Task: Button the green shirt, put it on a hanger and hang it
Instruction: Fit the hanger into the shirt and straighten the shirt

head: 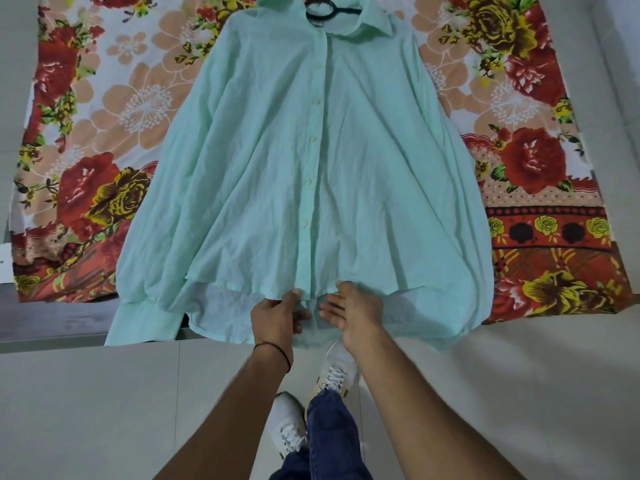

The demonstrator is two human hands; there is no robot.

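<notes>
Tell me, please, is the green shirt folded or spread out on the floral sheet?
Spread out. The green shirt lies flat, front up, on the floral sheet, sleeves along its sides; the left hand pinches its hem.

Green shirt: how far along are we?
Done: the green shirt lies flat on the floral bedsheet with the visible buttons closed down the placket, and a dark hanger shows at the collar, apparently inside the neck. In hand: the left hand pinches the hem at the placket's end; the right hand is open beside it. Left: lifting and hanging it.
</notes>
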